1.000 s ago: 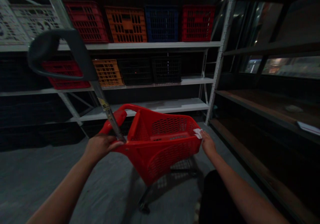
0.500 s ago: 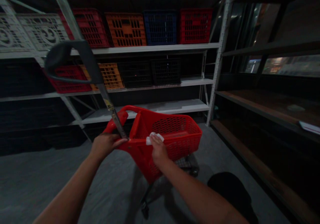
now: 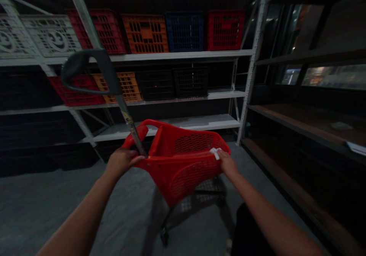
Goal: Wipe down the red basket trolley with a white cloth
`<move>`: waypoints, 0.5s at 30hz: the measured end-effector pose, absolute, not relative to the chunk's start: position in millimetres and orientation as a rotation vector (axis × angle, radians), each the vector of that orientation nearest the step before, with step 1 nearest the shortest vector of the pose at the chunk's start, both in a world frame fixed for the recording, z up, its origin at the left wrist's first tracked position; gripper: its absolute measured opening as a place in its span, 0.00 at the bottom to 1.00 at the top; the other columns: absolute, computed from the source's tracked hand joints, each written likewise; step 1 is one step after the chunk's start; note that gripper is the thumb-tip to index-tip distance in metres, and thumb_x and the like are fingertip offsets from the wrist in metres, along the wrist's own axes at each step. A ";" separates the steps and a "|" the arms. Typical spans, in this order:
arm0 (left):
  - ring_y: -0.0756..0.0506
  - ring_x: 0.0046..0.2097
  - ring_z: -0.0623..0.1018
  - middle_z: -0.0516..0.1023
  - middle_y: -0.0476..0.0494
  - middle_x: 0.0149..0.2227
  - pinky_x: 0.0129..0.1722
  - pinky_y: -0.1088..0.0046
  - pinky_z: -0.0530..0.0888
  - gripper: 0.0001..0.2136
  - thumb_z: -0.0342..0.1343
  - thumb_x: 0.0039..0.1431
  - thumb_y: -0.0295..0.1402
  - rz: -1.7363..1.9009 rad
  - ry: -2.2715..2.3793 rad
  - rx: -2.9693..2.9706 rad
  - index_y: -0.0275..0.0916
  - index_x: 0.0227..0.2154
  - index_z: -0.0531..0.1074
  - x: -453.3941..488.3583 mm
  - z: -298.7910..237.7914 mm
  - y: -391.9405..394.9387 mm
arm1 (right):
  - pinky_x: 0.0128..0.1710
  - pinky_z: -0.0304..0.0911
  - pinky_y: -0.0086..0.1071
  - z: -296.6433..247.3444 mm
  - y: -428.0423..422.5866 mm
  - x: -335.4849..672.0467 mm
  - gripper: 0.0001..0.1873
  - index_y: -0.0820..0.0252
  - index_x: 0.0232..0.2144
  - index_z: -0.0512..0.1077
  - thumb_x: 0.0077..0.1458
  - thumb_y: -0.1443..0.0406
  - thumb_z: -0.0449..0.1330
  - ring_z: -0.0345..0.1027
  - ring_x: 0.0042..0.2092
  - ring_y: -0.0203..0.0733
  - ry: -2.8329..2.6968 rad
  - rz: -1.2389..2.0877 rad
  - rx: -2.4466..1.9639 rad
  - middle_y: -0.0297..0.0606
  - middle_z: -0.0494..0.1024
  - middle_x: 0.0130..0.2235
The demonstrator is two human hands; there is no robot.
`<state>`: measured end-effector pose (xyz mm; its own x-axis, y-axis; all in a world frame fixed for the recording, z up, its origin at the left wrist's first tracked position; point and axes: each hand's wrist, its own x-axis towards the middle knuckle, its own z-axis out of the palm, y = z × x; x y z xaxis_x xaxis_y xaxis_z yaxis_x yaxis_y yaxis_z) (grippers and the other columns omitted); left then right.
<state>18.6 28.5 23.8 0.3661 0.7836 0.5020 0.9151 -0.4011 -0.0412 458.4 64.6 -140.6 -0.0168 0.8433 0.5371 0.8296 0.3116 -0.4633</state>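
The left hand (image 3: 121,161) is being kept closed around the near rim of a red plastic trolley basket (image 3: 183,176), right at the foot of a long metal rod (image 3: 130,124) topped by a dark looped grip (image 3: 97,55). The rod is being carried tilted up and toward the left of the view. The right hand (image 3: 228,164) is being held at the far right rim of the basket, with a small white cloth (image 3: 215,153) being pinched between the fingers and the red plastic; in this dim view, it may be a paper tissue instead.

The basket is being supported by a dark wheeled frame (image 3: 206,193) on the grey concrete floor (image 3: 57,202), directly ahead of the person. Beyond it, white steel shelving (image 3: 254,58) is being used to store plastic crates. An orange crate (image 3: 145,33), a blue crate (image 3: 184,32) and a red crate (image 3: 225,30) are being kept in a row on the upper shelf, beside white crates (image 3: 51,35). Black crates (image 3: 191,82) are being kept on the shelf below, alongside a yellow-orange crate (image 3: 120,88) and a red crate lying on its side (image 3: 76,93). To the right, dark wooden shelves (image 3: 309,128) are being seen, with a white sheet (image 3: 356,147) at their edge.
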 end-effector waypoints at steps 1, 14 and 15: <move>0.46 0.30 0.72 0.76 0.45 0.25 0.33 0.71 0.61 0.21 0.43 0.54 0.48 -0.522 -1.512 -2.290 0.38 0.26 0.75 18.3 23.8 29.3 | 0.57 0.50 0.41 -139.8 65.9 475.8 0.25 0.63 0.49 0.68 0.48 0.76 0.46 0.59 0.56 0.43 -1.782 0.032 -1.553 0.43 0.68 0.53; 0.39 0.57 0.61 0.60 0.35 0.56 0.54 0.54 0.59 0.24 0.52 0.52 0.39 -1.171 -1.453 -1.970 0.42 0.52 0.56 87.5 -30.1 -33.5 | 0.55 0.56 0.41 -109.6 0.8 394.3 0.27 0.59 0.50 0.67 0.47 0.76 0.46 0.63 0.53 0.41 -1.818 0.444 -1.065 0.40 0.70 0.51; 0.40 0.58 0.61 0.59 0.36 0.57 0.54 0.56 0.61 0.26 0.53 0.52 0.39 -1.197 -1.444 -2.135 0.43 0.53 0.54 99.7 -43.0 -41.5 | 0.53 0.58 0.40 -105.3 -11.7 375.9 0.26 0.58 0.49 0.67 0.49 0.75 0.46 0.65 0.51 0.40 -1.881 0.595 -0.991 0.39 0.72 0.49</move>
<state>99.7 -41.5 -43.0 0.1480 0.6222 0.7687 0.8709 -0.4503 0.1969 375.9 -11.7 -105.3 -0.2734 0.8265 0.4921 0.3931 0.5629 -0.7271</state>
